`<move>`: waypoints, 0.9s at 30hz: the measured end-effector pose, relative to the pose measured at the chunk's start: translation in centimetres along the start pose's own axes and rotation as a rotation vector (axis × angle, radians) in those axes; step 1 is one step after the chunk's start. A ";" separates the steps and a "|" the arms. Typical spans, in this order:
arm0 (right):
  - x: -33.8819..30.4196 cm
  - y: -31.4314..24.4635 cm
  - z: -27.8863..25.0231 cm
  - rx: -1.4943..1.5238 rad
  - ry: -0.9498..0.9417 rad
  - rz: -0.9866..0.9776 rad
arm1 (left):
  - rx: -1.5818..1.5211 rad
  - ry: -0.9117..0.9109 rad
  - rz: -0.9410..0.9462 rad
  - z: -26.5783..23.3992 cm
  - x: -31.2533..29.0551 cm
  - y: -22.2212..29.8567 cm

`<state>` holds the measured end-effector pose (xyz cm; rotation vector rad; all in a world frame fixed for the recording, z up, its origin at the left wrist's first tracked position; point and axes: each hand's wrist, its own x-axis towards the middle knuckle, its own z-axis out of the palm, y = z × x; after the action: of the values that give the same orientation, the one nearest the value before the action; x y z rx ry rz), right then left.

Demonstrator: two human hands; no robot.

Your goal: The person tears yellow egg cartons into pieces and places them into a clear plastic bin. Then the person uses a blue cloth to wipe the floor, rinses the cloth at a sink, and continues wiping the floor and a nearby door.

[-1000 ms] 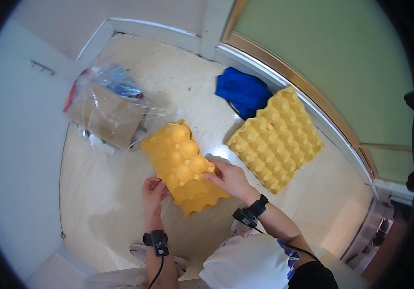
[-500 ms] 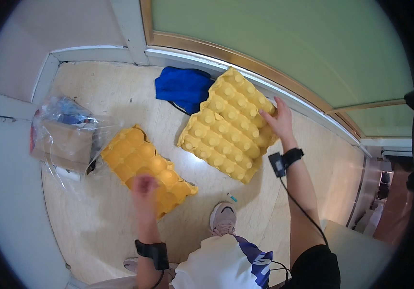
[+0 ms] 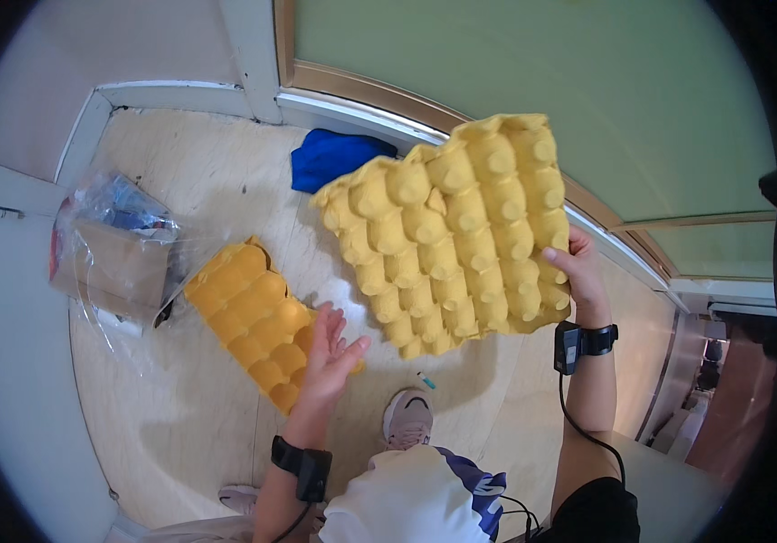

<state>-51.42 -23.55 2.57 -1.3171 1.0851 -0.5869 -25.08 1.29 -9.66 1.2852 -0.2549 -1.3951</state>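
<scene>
A large yellow egg tray [image 3: 443, 244] is raised and tilted off the floor, its bumpy side facing me. My right hand [image 3: 582, 274] grips its right edge, thumb on the near face and the other fingers behind. A smaller, torn piece of orange-yellow egg tray [image 3: 248, 303] lies on the floor at the left. My left hand [image 3: 327, 351] hovers over that piece's right end, fingers apart and holding nothing. It is apart from the large tray.
A cardboard box [image 3: 117, 267] in clear plastic stands at the left. Blue cloth [image 3: 330, 158] lies by the wall, partly behind the raised tray. A small teal and white tube [image 3: 426, 380] lies near my shoe [image 3: 407, 416]. A green panelled door [image 3: 515, 72] bounds the far side.
The large tray has come up off the floor and tilted, held by my right hand. My left hand has moved right, away from the middle of the torn piece, and its fingers have spread.
</scene>
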 end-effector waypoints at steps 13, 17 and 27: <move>0.2 -1.4 11.4 0.101 -0.125 -0.017 | -0.352 -0.018 0.169 -4.4 -0.1 7.7; -0.1 -2.2 14.9 0.047 -0.111 -0.130 | -0.356 0.076 0.172 -5.1 -0.9 10.2; -0.9 -3.8 19.1 -0.235 -0.004 -0.224 | -0.369 0.226 0.231 -4.2 -1.3 11.3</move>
<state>-34.23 -14.61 4.52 -1.6588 1.0327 -0.6352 -15.75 0.91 -1.96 1.0565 0.0103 -1.0328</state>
